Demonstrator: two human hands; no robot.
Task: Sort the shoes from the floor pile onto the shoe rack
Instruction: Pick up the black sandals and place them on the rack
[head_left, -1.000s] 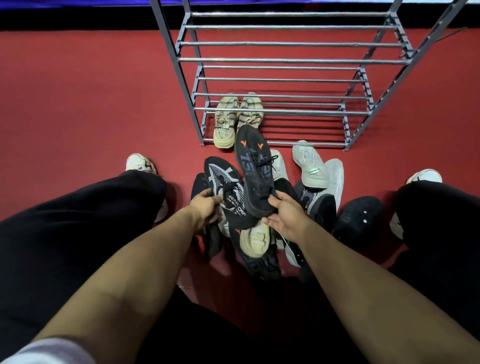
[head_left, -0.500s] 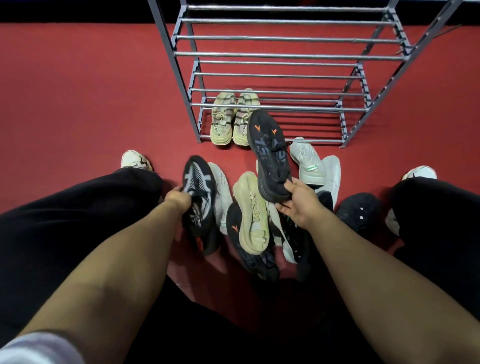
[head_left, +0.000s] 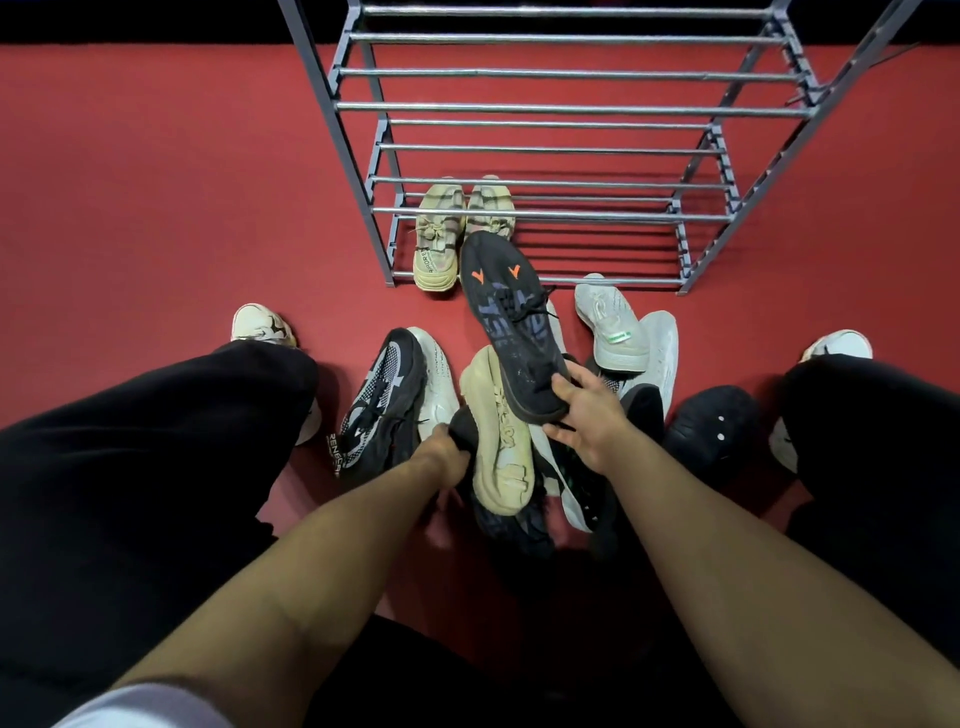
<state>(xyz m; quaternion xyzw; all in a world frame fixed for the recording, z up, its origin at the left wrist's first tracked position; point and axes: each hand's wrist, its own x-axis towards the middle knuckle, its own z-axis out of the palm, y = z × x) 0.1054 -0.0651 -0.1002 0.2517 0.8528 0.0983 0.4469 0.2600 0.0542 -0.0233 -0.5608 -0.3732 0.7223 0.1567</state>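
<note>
My right hand (head_left: 582, 415) grips the heel of a black shoe with orange marks (head_left: 511, 322), held toe-forward above the pile and pointing at the grey metal shoe rack (head_left: 545, 109). My left hand (head_left: 447, 460) is down in the pile, fingers curled on the heel of another black shoe (head_left: 462, 423) that lies mostly hidden under a beige shoe (head_left: 501, 436). A black-and-white mesh shoe (head_left: 379, 405) rests on the floor left of that hand. A beige pair (head_left: 439, 244) stands at the left end of the rack's bottom tier.
White shoes (head_left: 613, 327) and a black shoe with small dots (head_left: 711, 431) lie to the right in the pile. My knees in black trousers (head_left: 156, 441) flank the pile, my white-shod feet (head_left: 260, 322) beside them. The floor is red carpet (head_left: 156, 182).
My left hand let go of the black-and-white mesh shoe, which now lies on the floor, and moved right into the pile. My right hand has carried the orange-marked shoe forward, toward the rack.
</note>
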